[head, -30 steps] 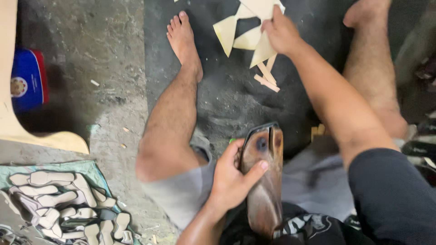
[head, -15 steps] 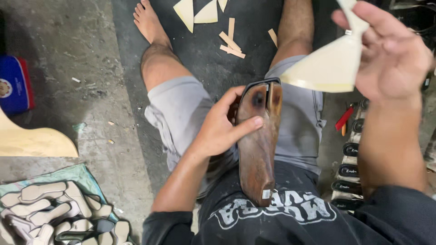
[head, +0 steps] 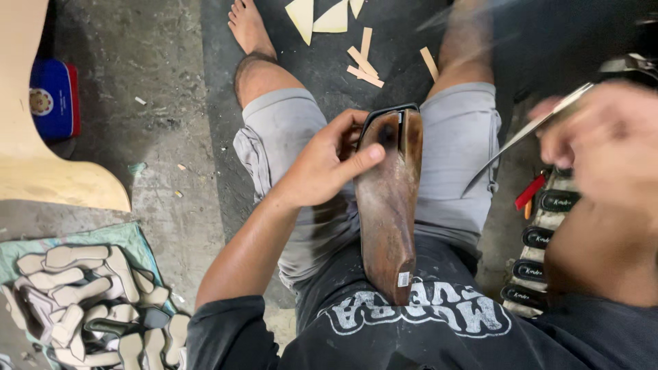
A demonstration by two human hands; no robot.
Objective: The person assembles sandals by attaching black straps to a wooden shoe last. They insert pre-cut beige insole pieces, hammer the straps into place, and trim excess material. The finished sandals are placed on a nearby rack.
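Looking down from the head camera, we've got our left hand (head: 327, 164) wrapped around the top end of a brown wooden shoe last (head: 388, 205), thumb lying across its face and fingers curled behind the dark rim, so it's a proper grip. The last stands tilted between our thighs, its lower end resting against our belly on the black printed shirt (head: 425, 322). Our right hand (head: 603, 147) is up at the right edge and badly blurred; it seems to be pinching a thin pale sheet piece (head: 528, 133) seen nearly edge-on, but we honestly can't tell how firmly. That hand and sheet are apart from the last, not touching. On the floor ahead lie pale offcuts (head: 343, 20), to the lower left a heap of cut insole shapes (head: 82, 301) on a green cloth, and dark soles (head: 541, 240) are stacked by our right thigh. Our guess at the risk: since only one hand and our belly steady the last, it could roll sideways, and the floppy sheet could land crooked or slip out.
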